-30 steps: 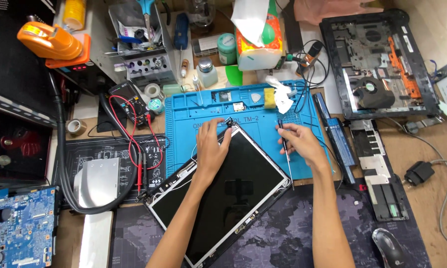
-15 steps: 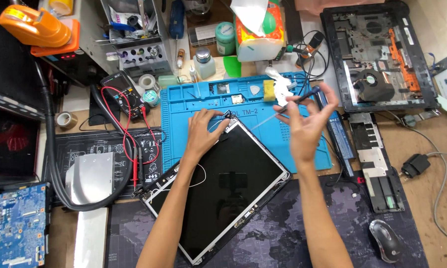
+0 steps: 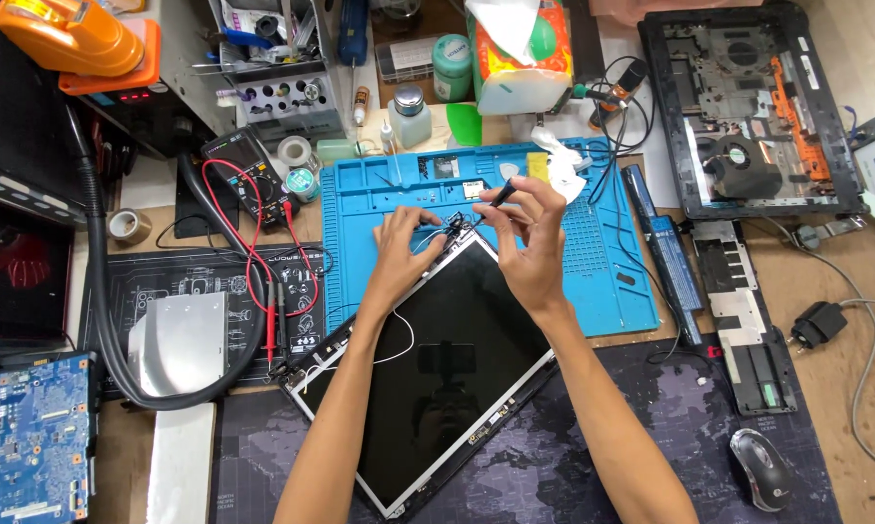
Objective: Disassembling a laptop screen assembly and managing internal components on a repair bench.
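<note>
Right hand drops back to the panel corner, pinching a screwdriver; left hand loosely steadies cables there. Panel's out, corner unfinished.

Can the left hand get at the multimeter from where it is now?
Probably yes: the left hand rests on the screen panel, and only bare blue mat and red leads lie between it and the multimeter.

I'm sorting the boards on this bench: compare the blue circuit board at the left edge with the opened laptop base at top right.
The blue circuit board is bare, blue and cut off by the frame's edge; the opened laptop base is a black shell with a fan and orange parts, fully in view. Both lie flat, away from the left hand and right hand.
</note>
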